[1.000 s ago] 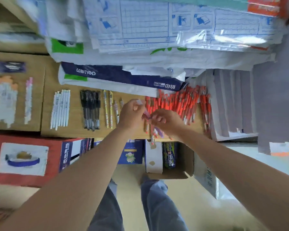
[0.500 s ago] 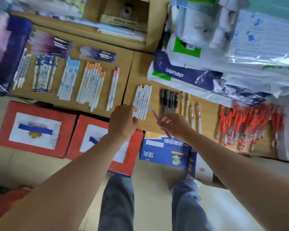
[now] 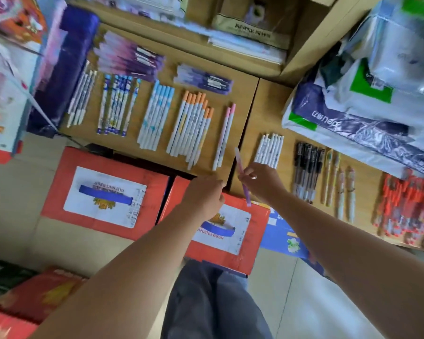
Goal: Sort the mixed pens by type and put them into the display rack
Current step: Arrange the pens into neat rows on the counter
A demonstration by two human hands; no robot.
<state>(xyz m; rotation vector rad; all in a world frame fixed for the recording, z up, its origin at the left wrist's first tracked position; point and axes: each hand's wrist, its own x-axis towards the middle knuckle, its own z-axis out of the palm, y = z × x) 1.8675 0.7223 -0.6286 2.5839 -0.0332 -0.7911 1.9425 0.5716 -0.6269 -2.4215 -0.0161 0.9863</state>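
1. The right hand (image 3: pixel 262 183) is pinching a pink-purple pen (image 3: pixel 240 167) over the shelf's (image 3: pixel 262 113) near edge.
2. The pen is hanging above the open gap between the pink-capped pens (image 3: pixel 224 137) and the white pens (image 3: pixel 269 149).
3. The left hand (image 3: pixel 203 195) is hovering just left of it, and I cannot tell its grip.

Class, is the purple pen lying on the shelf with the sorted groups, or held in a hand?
Held: the right hand pinches the purple pen near its middle, both ends free.
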